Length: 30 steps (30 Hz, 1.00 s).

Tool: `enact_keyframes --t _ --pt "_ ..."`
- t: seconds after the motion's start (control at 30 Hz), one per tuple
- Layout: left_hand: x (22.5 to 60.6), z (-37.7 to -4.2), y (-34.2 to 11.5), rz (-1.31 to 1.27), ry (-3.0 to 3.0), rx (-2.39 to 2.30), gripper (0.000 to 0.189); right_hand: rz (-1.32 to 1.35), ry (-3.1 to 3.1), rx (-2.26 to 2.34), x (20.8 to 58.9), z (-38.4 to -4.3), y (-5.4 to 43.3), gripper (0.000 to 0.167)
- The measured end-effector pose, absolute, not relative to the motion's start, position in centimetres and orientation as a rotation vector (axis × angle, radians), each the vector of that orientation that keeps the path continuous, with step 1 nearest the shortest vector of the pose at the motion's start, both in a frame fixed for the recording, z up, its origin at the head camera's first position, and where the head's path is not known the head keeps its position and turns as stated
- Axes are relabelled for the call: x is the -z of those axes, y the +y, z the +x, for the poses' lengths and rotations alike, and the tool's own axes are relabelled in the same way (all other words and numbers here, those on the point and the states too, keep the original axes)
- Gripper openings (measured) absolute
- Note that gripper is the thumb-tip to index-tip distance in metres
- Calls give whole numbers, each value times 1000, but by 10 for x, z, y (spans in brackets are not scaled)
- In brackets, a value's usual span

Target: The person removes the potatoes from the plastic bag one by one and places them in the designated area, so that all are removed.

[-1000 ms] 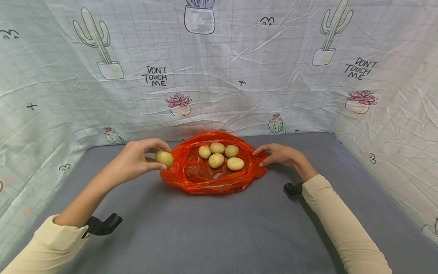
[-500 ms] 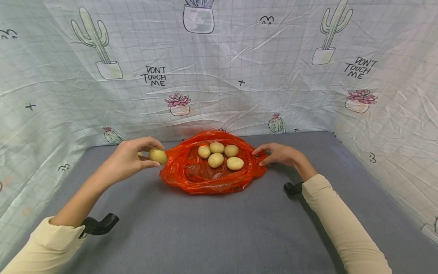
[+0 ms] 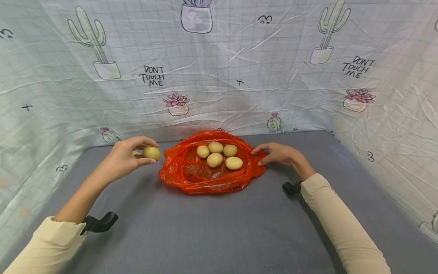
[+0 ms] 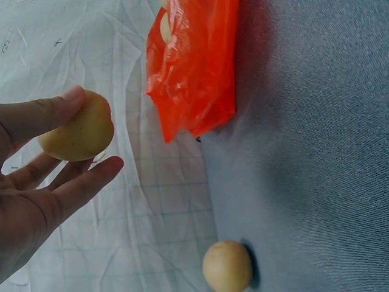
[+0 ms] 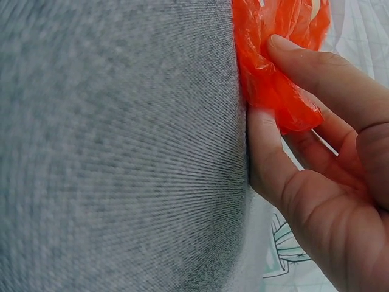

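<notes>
The left grip (image 3: 124, 156) pinches a roundish potato (image 3: 151, 153), just left of the red bag (image 3: 173, 167), not touching; the right grip (image 3: 278, 153) pinches the bag's right end.

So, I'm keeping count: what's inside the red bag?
Five potatoes show through the open mouth of the red bag. Anything beneath them or under the bag's crumpled folds is covered, so I can't tell whether there are more.
</notes>
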<state>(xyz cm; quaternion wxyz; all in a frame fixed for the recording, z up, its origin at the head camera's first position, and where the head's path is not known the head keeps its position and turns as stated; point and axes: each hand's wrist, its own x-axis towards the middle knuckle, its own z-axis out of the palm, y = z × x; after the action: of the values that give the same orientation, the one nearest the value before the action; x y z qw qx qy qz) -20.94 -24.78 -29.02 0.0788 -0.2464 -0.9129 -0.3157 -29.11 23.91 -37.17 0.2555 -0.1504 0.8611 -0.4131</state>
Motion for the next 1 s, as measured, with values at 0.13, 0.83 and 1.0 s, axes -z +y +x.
enact_keyframes --t 0.13,0.83,1.0 --pt "293 -213 -251 -722 -2709 887 37 -405 2337 1123 371 -291 239 53" --pt "304 -224 -262 -599 -2763 955 32 -414 2339 1138 373 -290 240 52" --pt "306 -227 -263 -605 -2742 987 34 -414 2340 1144 373 -288 240 52"
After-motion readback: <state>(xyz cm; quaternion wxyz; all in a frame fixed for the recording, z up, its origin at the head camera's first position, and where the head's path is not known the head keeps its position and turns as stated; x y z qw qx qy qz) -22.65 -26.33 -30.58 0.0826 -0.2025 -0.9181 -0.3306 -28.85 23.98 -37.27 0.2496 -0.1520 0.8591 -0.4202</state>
